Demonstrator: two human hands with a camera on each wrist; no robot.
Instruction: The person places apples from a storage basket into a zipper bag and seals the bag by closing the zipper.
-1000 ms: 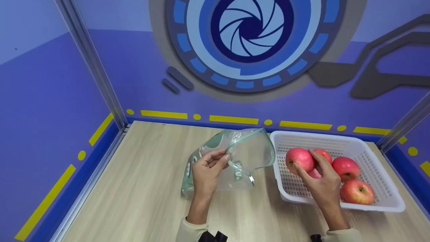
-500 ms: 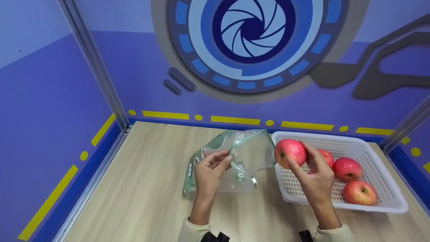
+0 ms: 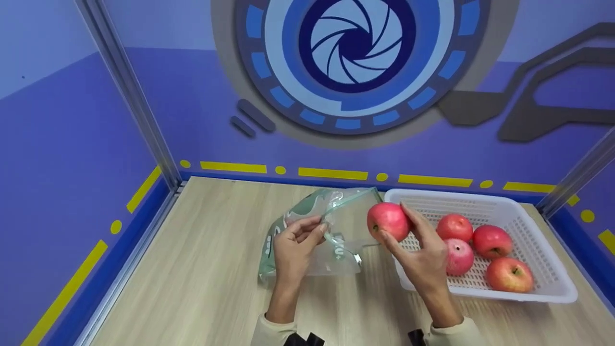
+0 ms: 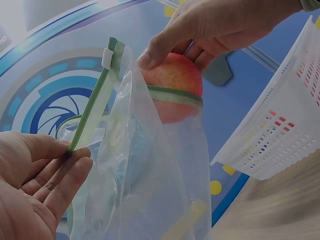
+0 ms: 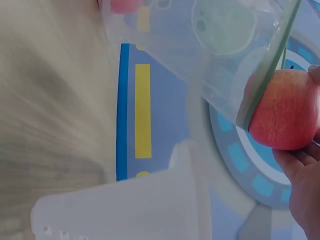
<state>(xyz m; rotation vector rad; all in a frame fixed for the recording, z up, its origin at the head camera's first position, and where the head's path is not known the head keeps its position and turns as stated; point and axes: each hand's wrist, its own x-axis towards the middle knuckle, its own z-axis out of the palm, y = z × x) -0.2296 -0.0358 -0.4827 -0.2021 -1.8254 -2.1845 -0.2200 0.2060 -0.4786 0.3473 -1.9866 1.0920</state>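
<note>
My left hand (image 3: 294, 247) pinches the green zip edge of a clear plastic zip bag (image 4: 165, 200) with green print. The bag's mouth gapes toward the right, and a white slider (image 4: 107, 58) sits on the zip strip. My right hand (image 3: 423, 257) grips a red apple (image 3: 387, 221) between thumb and fingers, right at the bag's mouth. In the left wrist view the lower part of this apple shows through the clear film, behind the green rim. A reddish patch (image 5: 126, 5) shows through the bag's far end in the right wrist view.
A white plastic basket (image 3: 552, 259) with perforated walls stands right of the bag. Several apples lie in it, among them a yellowish-red apple (image 3: 510, 275) at the near side. Behind the wooden table (image 3: 202, 269) rises a printed blue wall (image 3: 192, 105).
My right hand has carried the apple left from over the basket to the bag's mouth, uncovering apples in the basket. The left hand keeps its pinch on the bag's edge.
</note>
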